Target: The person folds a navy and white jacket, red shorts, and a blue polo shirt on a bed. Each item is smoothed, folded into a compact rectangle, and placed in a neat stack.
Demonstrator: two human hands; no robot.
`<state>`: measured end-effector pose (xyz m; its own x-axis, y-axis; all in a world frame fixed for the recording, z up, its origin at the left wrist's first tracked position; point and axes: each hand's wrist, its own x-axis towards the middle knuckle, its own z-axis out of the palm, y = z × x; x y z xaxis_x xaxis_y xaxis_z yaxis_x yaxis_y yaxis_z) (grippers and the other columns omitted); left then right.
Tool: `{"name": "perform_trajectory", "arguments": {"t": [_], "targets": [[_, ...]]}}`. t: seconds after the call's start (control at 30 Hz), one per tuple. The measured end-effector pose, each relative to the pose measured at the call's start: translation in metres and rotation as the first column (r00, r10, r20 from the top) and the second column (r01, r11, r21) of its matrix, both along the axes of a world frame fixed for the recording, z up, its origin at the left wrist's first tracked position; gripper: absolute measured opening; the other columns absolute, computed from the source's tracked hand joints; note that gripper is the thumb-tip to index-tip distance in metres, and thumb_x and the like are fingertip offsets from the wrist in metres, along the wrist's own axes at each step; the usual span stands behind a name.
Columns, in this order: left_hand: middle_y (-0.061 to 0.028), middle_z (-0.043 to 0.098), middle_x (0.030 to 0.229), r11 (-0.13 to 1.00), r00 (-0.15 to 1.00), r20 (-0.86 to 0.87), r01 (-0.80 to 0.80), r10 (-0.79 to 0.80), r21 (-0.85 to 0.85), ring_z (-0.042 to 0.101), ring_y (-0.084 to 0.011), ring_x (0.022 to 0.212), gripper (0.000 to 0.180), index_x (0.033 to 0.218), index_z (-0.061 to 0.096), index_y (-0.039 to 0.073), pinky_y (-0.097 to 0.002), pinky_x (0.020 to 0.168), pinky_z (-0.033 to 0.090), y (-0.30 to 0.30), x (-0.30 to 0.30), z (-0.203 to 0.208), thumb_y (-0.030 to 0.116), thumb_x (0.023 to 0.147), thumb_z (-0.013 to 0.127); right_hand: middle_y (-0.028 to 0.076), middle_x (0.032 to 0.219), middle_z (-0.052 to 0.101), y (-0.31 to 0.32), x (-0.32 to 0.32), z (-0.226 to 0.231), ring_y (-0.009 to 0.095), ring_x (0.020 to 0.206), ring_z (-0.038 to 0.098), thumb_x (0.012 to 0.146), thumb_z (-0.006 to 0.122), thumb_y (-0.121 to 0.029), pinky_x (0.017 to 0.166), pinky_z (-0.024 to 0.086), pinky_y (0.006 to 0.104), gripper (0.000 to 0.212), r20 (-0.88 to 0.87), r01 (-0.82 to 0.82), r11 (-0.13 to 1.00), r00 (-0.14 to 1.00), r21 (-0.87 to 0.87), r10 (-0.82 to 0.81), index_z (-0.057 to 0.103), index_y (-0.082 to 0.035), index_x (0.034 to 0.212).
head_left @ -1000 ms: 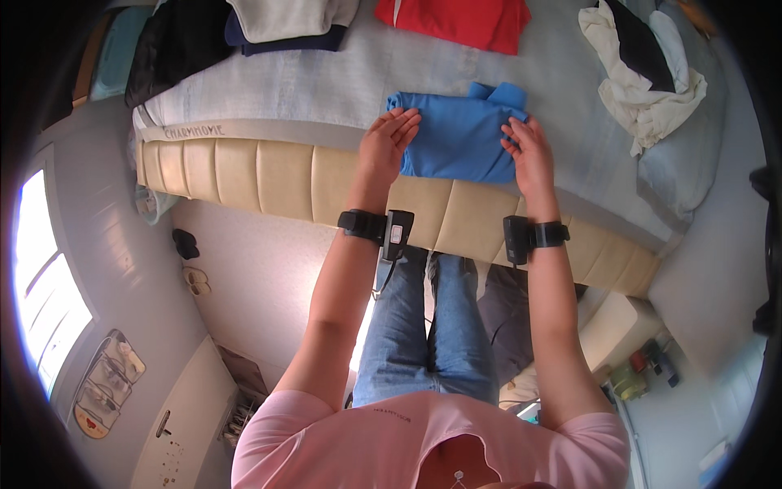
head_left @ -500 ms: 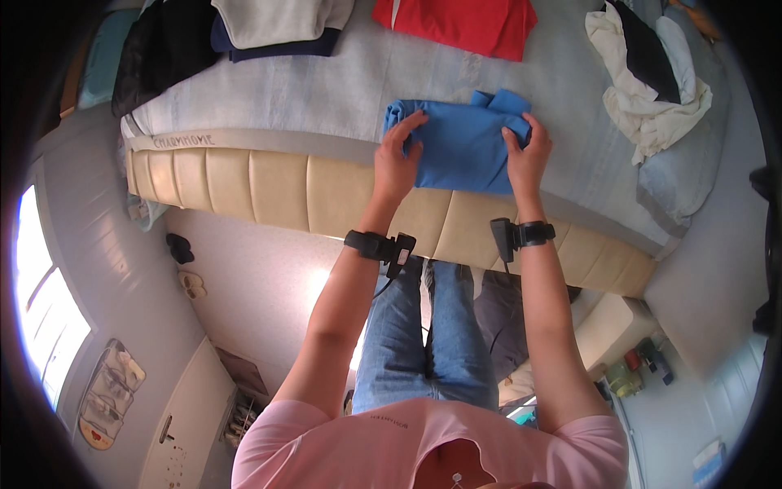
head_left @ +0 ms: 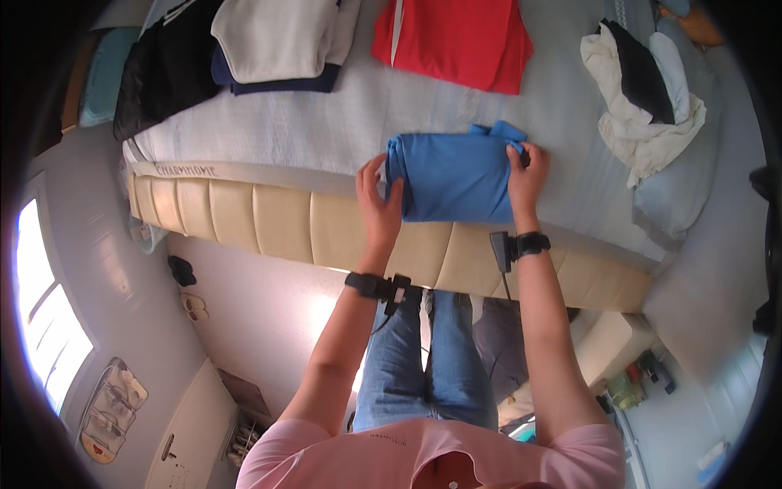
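Observation:
A blue folded garment [head_left: 456,179] lies on the near edge of the bed, its kind not clear from the folds. A small loose flap of it sticks up at the far right corner. My left hand [head_left: 380,204] is just beside its left edge, fingers apart and curved, thumb close to the rolled side. My right hand [head_left: 528,181] pinches the right edge near the far corner, between thumb and fingers. A black band with a small box sits on each of my wrists.
On the bed [head_left: 301,130] lie red folded clothing [head_left: 456,41], a light grey garment [head_left: 277,41] over navy cloth, a black garment [head_left: 171,73], and a loose white-and-black heap [head_left: 648,90]. A padded beige bed edge [head_left: 281,216] runs before me. Shoes [head_left: 194,306] stand on the floor.
My left hand has slid left off the top of the blue garment to beside its edge. My right hand stays at the right edge. The whole view has shifted, so the bed sits lower.

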<state>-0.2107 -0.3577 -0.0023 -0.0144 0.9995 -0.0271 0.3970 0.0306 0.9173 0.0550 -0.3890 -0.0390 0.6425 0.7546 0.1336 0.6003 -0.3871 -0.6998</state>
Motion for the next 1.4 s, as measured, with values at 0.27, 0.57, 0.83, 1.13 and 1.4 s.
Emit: {"name": "perform_trajectory", "arguments": {"t": [0.27,0.57,0.83,1.13,1.4], "targets": [[-0.0158,0.058,0.101,0.941,0.987,-0.12,-0.143,0.11,-0.308,0.057,-0.0305,0.096,0.049,0.11,0.056,-0.005,-0.0391,0.085,0.048,-0.034,-0.014,-0.041,0.022,0.08,0.085,0.019,0.096,0.066,-0.029,-0.009,0.017,0.035,0.086,0.063,0.088,0.077,-0.042,0.079,0.051,0.043,0.049,-0.22,0.079,0.989,0.97,-0.123,-0.105,0.06,0.001,0.106],[-0.0216,0.066,0.109,0.845,0.99,-0.106,-0.131,0.089,-0.519,0.065,-0.0342,0.099,0.056,0.12,0.055,-0.003,-0.0409,0.086,0.051,-0.032,-0.012,-0.044,0.03,0.083,0.081,0.026,0.098,0.07,-0.042,-0.017,0.033,0.042,0.09,0.068,0.086,0.077,-0.047,0.08,0.053,0.0457,0.057,-0.275,0.044,0.954,0.953,-0.295,-0.129,0.063,0.004,0.106],[-0.0211,0.069,0.105,0.774,0.996,-0.076,-0.017,-0.04,-0.632,0.067,-0.0269,0.097,0.049,0.112,0.063,-0.006,-0.0397,0.083,0.051,-0.018,-0.015,-0.041,0.032,0.085,0.078,0.024,0.095,0.07,-0.038,-0.013,0.018,0.04,0.088,0.068,0.084,0.079,-0.045,0.079,0.052,0.0442,0.055,-0.286,0.069,0.958,0.946,-0.279,-0.151,0.064,0.005,0.104],[-0.0065,0.071,0.11,0.661,0.883,0.417,0.182,0.216,-0.728,0.067,-0.0167,0.092,0.047,0.115,0.066,-0.006,-0.0302,0.082,0.054,-0.005,-0.016,-0.029,0.03,0.087,0.079,0.013,0.102,0.068,-0.042,-0.01,0.042,0.021,0.093,0.063,0.086,0.079,-0.035,0.084,0.05,0.035,0.049,-0.721,-0.056,0.986,0.689,-0.159,-0.077,0.061,0.002,0.112],[-0.0102,0.071,0.11,0.588,0.733,0.65,0.44,0.201,-0.678,0.069,-0.019,0.095,0.054,0.127,0.059,-0.004,-0.0335,0.088,0.056,0.018,-0.016,0.025,0.006,0.078,0.08,0.008,0.109,0.064,-0.035,-0.015,0.089,0.015,0.097,0.059,0.089,0.076,-0.021,0.089,0.048,0.0295,0.042,-0.727,-0.089,0.995,0.685,-0.035,0.036,0.056,0.0,0.119]]}}
